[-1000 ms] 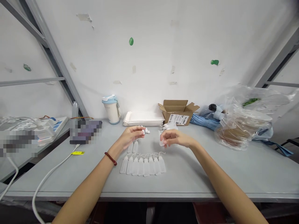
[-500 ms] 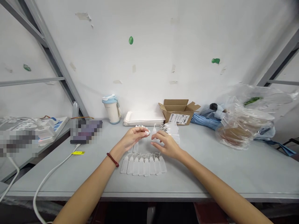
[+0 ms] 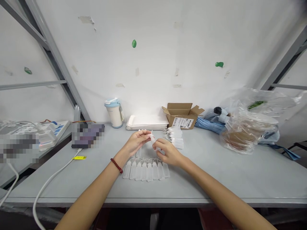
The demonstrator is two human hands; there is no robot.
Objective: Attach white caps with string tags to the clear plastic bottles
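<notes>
My right hand (image 3: 166, 151) is closed around a small translucent plastic bottle (image 3: 153, 139), its narrow tip tilted up and to the left. The fingertips of my left hand (image 3: 139, 140) pinch a small white piece right at the bottle's tip; my fingers partly hide it, so I cannot make out its exact shape. Below both hands lies a row of several translucent bottles (image 3: 149, 172) with thin white loops at their necks. Another group of bottles (image 3: 177, 142) rests behind my right hand. Partly covered by my left hand, a further bottle (image 3: 138, 152) shows on the table.
At the back stand a cream and blue tumbler (image 3: 114, 113), a stack of white envelopes (image 3: 147, 123) and an open cardboard box (image 3: 181, 119). A plastic-wrapped bundle (image 3: 249, 131) sits to the right. A phone-like dark item (image 3: 92, 137) and a white cable (image 3: 55, 175) lie on the left.
My right hand has moved left with the bottle, bringing its tip to my left fingertips. The bottle has gone from upright to tilted. My left hand stays nearly in place.
</notes>
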